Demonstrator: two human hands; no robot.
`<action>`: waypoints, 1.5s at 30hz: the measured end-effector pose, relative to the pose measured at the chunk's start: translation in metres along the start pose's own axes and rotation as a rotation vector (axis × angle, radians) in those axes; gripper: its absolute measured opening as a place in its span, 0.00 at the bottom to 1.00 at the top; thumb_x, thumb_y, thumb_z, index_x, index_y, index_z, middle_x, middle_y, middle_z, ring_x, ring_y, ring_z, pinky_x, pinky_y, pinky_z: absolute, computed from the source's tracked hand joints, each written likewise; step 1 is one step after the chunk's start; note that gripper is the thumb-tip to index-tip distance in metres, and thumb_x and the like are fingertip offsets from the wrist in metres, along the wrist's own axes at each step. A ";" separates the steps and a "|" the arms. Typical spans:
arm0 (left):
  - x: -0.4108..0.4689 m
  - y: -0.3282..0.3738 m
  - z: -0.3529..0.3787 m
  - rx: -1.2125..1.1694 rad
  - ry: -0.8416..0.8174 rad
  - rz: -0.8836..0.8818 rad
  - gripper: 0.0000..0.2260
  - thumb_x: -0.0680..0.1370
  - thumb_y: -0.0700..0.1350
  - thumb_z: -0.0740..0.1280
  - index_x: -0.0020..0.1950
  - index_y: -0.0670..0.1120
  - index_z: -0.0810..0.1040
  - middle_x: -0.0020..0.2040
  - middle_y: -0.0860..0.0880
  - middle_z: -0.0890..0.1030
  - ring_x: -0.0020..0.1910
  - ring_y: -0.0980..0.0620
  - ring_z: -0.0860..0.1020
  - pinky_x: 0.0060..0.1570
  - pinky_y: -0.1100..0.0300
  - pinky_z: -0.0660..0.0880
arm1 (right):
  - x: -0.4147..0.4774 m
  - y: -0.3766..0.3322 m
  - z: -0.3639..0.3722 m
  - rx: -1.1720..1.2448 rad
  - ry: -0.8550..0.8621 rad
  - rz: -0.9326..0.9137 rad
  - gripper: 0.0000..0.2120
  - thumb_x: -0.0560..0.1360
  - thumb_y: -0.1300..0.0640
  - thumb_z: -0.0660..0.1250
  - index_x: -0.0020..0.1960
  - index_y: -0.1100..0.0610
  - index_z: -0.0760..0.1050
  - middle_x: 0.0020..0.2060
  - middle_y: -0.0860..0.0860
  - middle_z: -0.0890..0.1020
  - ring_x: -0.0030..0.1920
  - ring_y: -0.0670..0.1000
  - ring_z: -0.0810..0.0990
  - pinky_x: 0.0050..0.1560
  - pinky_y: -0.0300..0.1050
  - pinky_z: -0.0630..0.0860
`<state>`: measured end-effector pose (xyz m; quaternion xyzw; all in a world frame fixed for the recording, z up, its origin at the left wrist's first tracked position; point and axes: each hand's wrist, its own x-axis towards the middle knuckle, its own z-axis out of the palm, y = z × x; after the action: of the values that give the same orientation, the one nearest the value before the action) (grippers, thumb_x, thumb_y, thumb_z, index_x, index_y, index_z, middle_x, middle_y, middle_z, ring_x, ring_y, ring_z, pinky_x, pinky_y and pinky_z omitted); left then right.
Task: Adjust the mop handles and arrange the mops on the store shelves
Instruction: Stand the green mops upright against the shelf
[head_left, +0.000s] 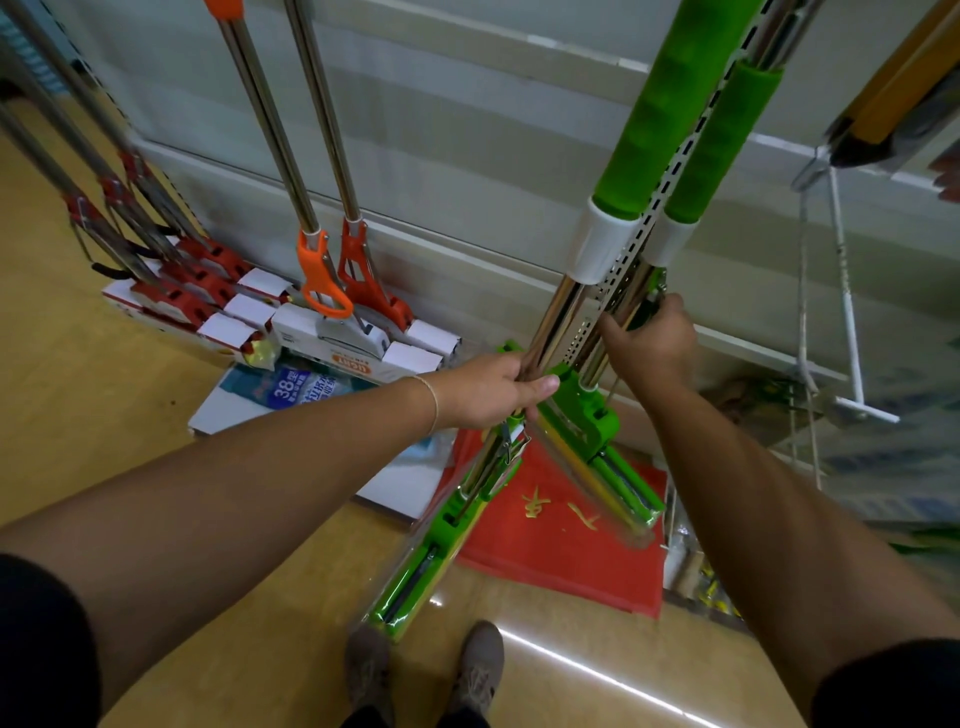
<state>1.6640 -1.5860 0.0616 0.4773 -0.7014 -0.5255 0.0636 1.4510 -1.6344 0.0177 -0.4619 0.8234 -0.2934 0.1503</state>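
Leaning on the wall at the floor's (291, 649) back-left edge were a bunch of red mops (171, 280), then two orange mops (332, 270) just beside them. Left hand (493, 392) was wrapped tight round the chrome shaft of the left green mop (639, 119), its head down at the red mat's (571, 551) left edge. Right hand (649, 345) gripped the right green mop (722, 130) low on its shaft, right by the perforated shelf upright (680, 161), head resting on the mat.

The left hand (493, 389) grips the left mop (641, 124) by its chrome pole; the right hand (652, 348) holds the right mop (719, 140). Both green heads rest low by a red mat (561, 545) on the floor (260, 649).
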 end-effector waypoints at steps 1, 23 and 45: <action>0.000 0.000 0.000 0.001 0.001 0.002 0.12 0.82 0.56 0.59 0.43 0.53 0.75 0.49 0.48 0.84 0.55 0.50 0.79 0.63 0.49 0.71 | 0.001 0.000 -0.001 -0.011 0.003 0.006 0.21 0.67 0.42 0.73 0.52 0.52 0.71 0.48 0.53 0.82 0.49 0.58 0.82 0.50 0.55 0.80; -0.006 -0.001 -0.008 0.003 -0.030 -0.016 0.13 0.83 0.54 0.58 0.46 0.49 0.76 0.50 0.46 0.84 0.55 0.49 0.79 0.65 0.48 0.70 | 0.016 0.017 0.006 0.451 -0.481 -0.044 0.21 0.69 0.55 0.78 0.59 0.59 0.76 0.49 0.51 0.84 0.41 0.47 0.81 0.37 0.42 0.74; -0.024 -0.006 -0.021 0.057 0.025 -0.024 0.20 0.83 0.55 0.58 0.48 0.41 0.81 0.50 0.46 0.83 0.55 0.49 0.78 0.58 0.55 0.70 | -0.007 0.010 -0.021 0.114 -0.739 -0.270 0.41 0.71 0.72 0.72 0.75 0.56 0.53 0.57 0.61 0.76 0.53 0.57 0.78 0.50 0.53 0.79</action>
<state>1.6931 -1.5823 0.0756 0.4940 -0.7095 -0.4999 0.0523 1.4374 -1.6174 0.0274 -0.6312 0.6281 -0.1697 0.4221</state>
